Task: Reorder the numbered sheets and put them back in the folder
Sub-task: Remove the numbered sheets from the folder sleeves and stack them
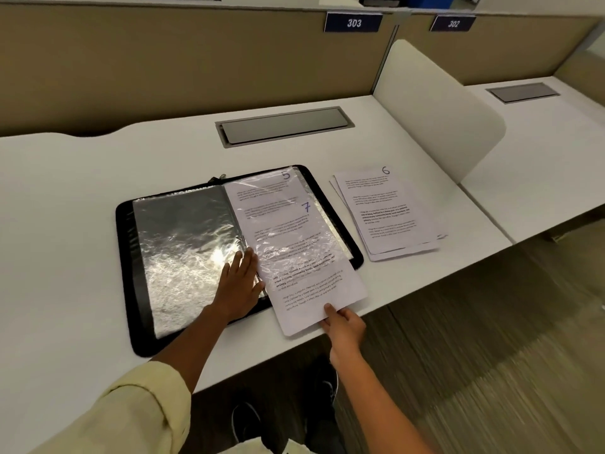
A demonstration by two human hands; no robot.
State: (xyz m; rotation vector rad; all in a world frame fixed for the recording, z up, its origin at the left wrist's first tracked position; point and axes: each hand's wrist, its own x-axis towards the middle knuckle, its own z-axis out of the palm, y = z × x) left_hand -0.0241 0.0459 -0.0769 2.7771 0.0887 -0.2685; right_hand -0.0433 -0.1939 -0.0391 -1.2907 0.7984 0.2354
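Pinching sheet 7 (311,276) at its near edge with the right hand (343,326), long axis running up-frame into the sleeve; left hand (239,286) pressing flat on the folder (137,290).

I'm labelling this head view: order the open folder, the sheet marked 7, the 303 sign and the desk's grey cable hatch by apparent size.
1. open folder
2. sheet marked 7
3. grey cable hatch
4. 303 sign

The hatch and sign sit farther away, so they look smaller than they are.

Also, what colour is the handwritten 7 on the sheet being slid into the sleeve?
Blue-purple ink, on the sheet marked 7; seen best in the head view.
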